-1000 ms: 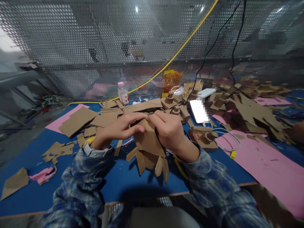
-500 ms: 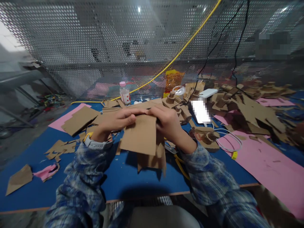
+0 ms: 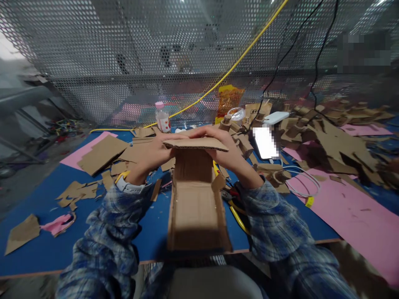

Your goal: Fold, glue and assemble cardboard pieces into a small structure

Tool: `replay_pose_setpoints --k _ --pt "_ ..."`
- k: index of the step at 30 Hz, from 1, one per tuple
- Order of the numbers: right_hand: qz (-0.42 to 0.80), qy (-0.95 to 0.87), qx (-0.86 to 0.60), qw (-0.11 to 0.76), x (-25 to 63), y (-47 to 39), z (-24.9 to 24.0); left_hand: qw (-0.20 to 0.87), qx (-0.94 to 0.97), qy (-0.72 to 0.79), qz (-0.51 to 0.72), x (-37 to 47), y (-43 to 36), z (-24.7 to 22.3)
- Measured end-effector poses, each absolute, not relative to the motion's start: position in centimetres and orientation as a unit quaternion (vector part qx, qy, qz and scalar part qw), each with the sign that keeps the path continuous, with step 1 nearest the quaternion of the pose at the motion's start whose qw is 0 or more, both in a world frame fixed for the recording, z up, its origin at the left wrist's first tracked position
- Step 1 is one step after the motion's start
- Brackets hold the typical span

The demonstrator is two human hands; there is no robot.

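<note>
A brown cardboard box (image 3: 196, 207), open on the side facing me, stands in front of me near the table's front edge. At its far end a cardboard flap (image 3: 196, 143) juts out, seen nearly edge-on. My left hand (image 3: 158, 150) grips the flap's left end, with fingers reaching behind it. On the other end, my right hand (image 3: 222, 141) is closed, its fingers laid along the top. Both hands' fingertips are partly hidden behind the flap. Close to the box's right side lies a yellow-handled tool (image 3: 238, 219), partly covered by my sleeve.
Cardboard scraps (image 3: 79, 194) and sheets (image 3: 104, 154) lie on the left of the blue table (image 3: 124, 249). At the back stands a pink-capped bottle (image 3: 162, 118). A phone (image 3: 264, 143), a white cable (image 3: 311, 178), pink sheets (image 3: 352, 216) and cardboard pieces (image 3: 336, 145) fill the right.
The cardboard has tipped: its panel, which faced me before, is now nearly edge-on, and the box's open inside shows below. Both hands remain at its top.
</note>
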State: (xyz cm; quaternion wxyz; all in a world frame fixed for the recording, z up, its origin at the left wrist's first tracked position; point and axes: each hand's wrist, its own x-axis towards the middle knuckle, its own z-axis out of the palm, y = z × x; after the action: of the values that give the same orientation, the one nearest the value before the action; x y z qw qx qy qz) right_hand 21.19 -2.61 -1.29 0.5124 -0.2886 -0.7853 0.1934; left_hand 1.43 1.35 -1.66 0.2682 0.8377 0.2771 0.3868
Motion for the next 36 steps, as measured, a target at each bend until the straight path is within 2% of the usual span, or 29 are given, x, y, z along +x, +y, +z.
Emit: replay_pose_setpoints --k 4,8,13,18,21,25,31,36 --pt "0.173 -0.771 -0.303 0.533 21.2 -2.5 -1.4 0.242 0.849 0.248 0.399 1.7 1.2 -1.5" --pt "0.161 -0.788 -0.312 0.505 21.3 -1.8 -2.1 0.240 0.830 0.272 0.424 1.2 1.8 -1.8" --pt "0.194 -0.804 -0.327 0.458 21.2 -1.9 -2.1 0.305 0.838 0.256 0.373 0.4 2.1 -2.0" --pt "0.228 -0.802 -0.319 0.451 21.2 -2.5 -1.6 0.313 0.839 0.231 0.379 1.0 1.1 -1.4" --pt "0.251 -0.798 -0.311 0.451 21.1 -2.7 -1.7 0.353 0.822 0.229 0.384 1.4 0.8 -1.2" --pt "0.242 -0.812 -0.282 0.450 21.0 -3.2 -1.5 0.415 0.798 0.222 0.377 1.2 0.9 -1.3" --pt "0.237 -0.827 -0.265 0.437 21.9 -3.7 -0.5 0.449 0.782 0.174 0.396 0.6 1.7 -1.8" --pt "0.160 -0.861 -0.281 0.392 22.6 -3.4 -0.4 0.471 0.841 0.151 0.220 -0.7 1.8 -0.3"
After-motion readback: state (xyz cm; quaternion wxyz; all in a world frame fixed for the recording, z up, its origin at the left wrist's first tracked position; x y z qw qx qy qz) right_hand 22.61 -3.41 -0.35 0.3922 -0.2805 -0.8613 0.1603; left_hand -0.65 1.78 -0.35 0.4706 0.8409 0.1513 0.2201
